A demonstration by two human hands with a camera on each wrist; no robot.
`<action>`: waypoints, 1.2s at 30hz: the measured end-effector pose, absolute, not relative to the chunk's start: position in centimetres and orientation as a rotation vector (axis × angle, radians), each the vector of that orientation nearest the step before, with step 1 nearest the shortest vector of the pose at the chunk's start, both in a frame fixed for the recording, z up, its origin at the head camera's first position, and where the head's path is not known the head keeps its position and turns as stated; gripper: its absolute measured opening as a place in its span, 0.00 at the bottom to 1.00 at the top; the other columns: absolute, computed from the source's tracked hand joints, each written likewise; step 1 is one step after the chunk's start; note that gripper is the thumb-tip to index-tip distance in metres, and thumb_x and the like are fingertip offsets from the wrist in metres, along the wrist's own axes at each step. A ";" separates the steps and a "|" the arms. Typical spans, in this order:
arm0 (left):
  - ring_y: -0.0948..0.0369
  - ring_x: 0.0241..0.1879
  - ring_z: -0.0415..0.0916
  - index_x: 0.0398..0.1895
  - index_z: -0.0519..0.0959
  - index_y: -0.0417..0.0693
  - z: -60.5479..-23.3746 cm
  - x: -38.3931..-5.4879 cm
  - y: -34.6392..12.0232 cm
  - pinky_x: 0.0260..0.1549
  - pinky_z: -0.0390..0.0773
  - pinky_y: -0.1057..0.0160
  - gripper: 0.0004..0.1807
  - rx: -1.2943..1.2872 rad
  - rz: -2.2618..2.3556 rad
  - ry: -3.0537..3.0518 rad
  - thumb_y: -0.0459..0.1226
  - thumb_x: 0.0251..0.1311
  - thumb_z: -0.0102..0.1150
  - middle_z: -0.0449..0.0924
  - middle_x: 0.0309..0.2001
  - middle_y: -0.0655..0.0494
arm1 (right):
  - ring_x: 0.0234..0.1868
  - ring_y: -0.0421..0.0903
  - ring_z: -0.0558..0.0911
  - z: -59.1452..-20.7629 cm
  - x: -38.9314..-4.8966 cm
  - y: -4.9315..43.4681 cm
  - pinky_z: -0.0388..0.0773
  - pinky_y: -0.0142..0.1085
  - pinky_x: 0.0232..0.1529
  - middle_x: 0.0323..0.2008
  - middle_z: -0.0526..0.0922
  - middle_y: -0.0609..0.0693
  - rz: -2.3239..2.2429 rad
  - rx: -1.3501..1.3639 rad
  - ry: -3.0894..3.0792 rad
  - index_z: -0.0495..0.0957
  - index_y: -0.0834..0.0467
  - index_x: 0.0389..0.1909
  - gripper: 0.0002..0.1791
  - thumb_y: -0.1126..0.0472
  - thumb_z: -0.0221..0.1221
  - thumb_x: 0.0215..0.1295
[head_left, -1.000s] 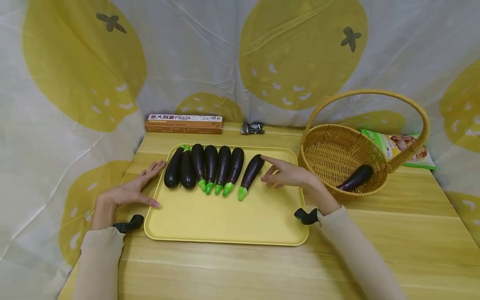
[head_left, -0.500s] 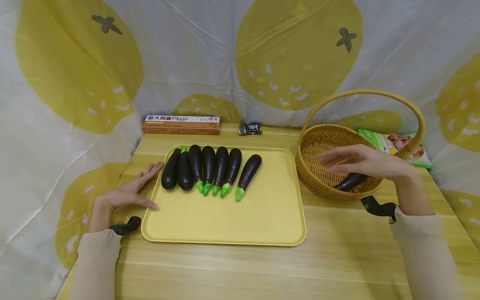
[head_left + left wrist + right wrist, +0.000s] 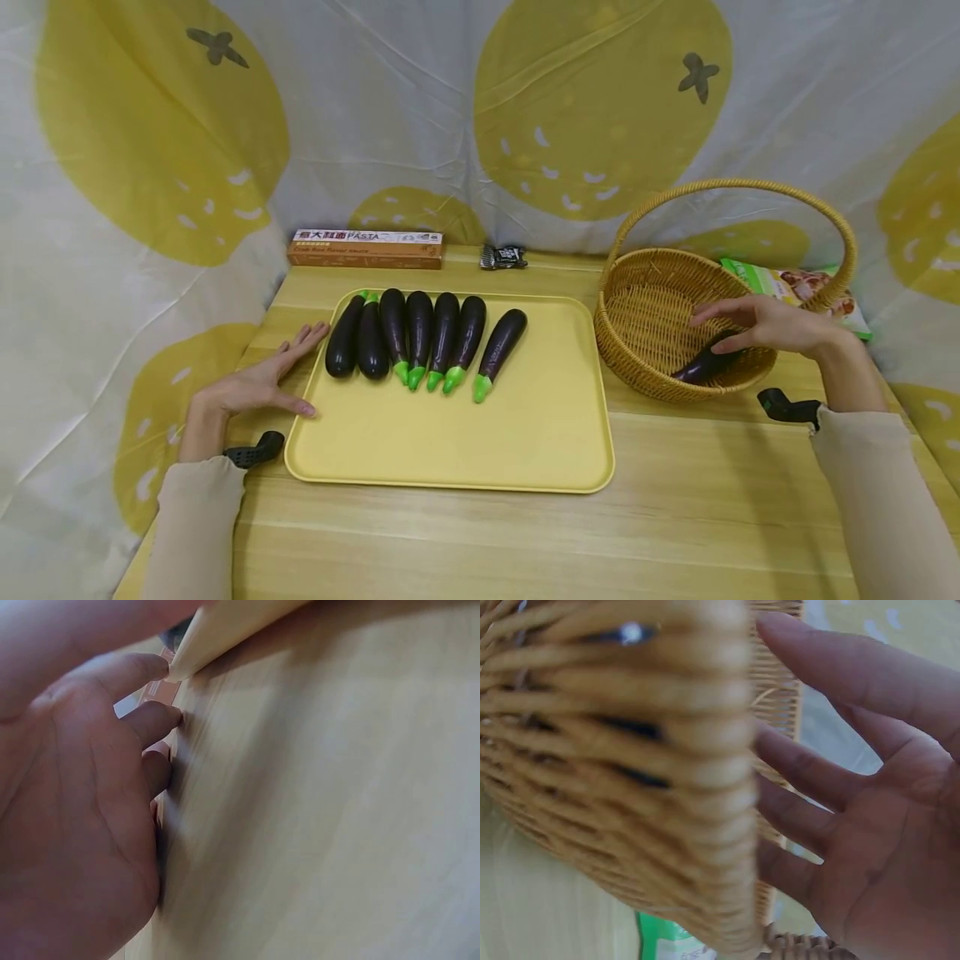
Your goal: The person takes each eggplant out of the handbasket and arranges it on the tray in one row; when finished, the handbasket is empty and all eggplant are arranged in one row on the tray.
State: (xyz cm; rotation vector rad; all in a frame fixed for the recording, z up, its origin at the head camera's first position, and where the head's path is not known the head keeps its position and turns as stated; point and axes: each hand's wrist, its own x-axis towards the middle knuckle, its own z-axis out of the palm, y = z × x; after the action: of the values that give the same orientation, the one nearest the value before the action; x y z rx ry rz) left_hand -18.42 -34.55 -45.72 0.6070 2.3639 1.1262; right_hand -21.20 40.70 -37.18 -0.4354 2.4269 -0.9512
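Note:
In the head view, several dark purple eggplants (image 3: 446,337) with green stem ends lie in a row on the yellow tray (image 3: 450,450). One eggplant (image 3: 501,346) lies a little apart at the row's right. My left hand (image 3: 258,387) is at the tray's left edge, fingers spread and thumb at the rim; the left wrist view shows its fingertips by the table surface. My right hand (image 3: 780,325) reaches over the rim of a wicker basket (image 3: 648,308), fingers extended above another eggplant (image 3: 701,365) lying inside. The right wrist view shows those fingers (image 3: 802,761) partly hidden behind the basket wall.
A tall handle (image 3: 738,183) arches over the basket. Behind it lies a green and white food bag (image 3: 787,287). A pasta box (image 3: 366,248) and a small black packet (image 3: 503,257) stand along the back, before a patterned curtain (image 3: 390,108).
My right hand has left the separate eggplant on the tray, swung right to the basket and lowered over the eggplant there. The left hand has stayed at the tray's edge.

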 end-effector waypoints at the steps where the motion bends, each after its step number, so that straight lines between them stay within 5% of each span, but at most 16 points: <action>1: 0.35 0.81 0.15 0.86 0.38 0.57 -45.7 -18.4 -34.5 0.69 0.24 0.20 0.69 0.612 1.132 2.359 0.37 0.51 0.80 0.21 0.84 0.42 | 0.62 0.17 0.67 -37.4 -21.3 40.8 0.78 0.24 0.55 0.69 0.76 0.51 -0.968 -0.432 2.409 0.79 0.58 0.65 0.25 0.60 0.68 0.67; 4: 0.37 0.81 0.14 0.86 0.38 0.57 -45.8 -18.4 -34.6 0.69 0.22 0.20 0.69 0.612 1.148 2.349 0.36 0.51 0.80 0.21 0.84 0.43 | 0.59 0.17 0.71 -37.7 -21.4 40.9 0.80 0.25 0.54 0.62 0.79 0.37 -0.995 -0.449 2.368 0.81 0.60 0.62 0.23 0.62 0.68 0.66; 7: 0.38 0.81 0.14 0.86 0.37 0.58 -46.0 -18.4 -34.7 0.69 0.21 0.21 0.69 0.608 1.155 2.346 0.36 0.50 0.80 0.21 0.84 0.44 | 0.58 0.20 0.73 -38.1 -21.4 40.8 0.79 0.26 0.55 0.60 0.81 0.36 -0.961 -0.480 2.367 0.83 0.62 0.57 0.20 0.63 0.68 0.65; 17: 0.38 0.81 0.14 0.86 0.38 0.57 -46.2 -18.4 -34.7 0.70 0.20 0.22 0.69 0.615 1.172 2.343 0.35 0.50 0.80 0.21 0.85 0.44 | 0.58 0.28 0.77 -38.7 -22.0 40.3 0.80 0.34 0.58 0.64 0.80 0.60 -0.829 -0.476 2.323 0.85 0.58 0.57 0.20 0.61 0.70 0.64; 27: 0.37 0.80 0.13 0.86 0.38 0.56 -46.0 -18.3 -34.6 0.69 0.21 0.21 0.69 0.598 1.170 2.341 0.35 0.50 0.80 0.21 0.84 0.43 | 0.53 0.34 0.83 -39.2 -22.5 40.4 0.82 0.29 0.52 0.56 0.87 0.49 -0.883 -0.541 2.209 0.86 0.62 0.53 0.17 0.64 0.70 0.63; 36: 0.33 0.79 0.13 0.86 0.38 0.58 -45.8 -18.4 -34.6 0.68 0.23 0.19 0.69 0.598 1.158 2.346 0.36 0.50 0.80 0.21 0.84 0.43 | 0.51 0.34 0.83 -39.5 -22.5 40.2 0.84 0.30 0.49 0.57 0.86 0.57 -0.855 -0.592 2.218 0.87 0.61 0.55 0.20 0.63 0.71 0.61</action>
State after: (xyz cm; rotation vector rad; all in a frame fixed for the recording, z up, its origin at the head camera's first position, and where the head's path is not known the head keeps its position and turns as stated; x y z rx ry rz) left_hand -18.36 -34.63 -45.83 0.5977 2.3463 1.1584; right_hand -22.51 40.24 -39.50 -0.5916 2.2183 -0.8552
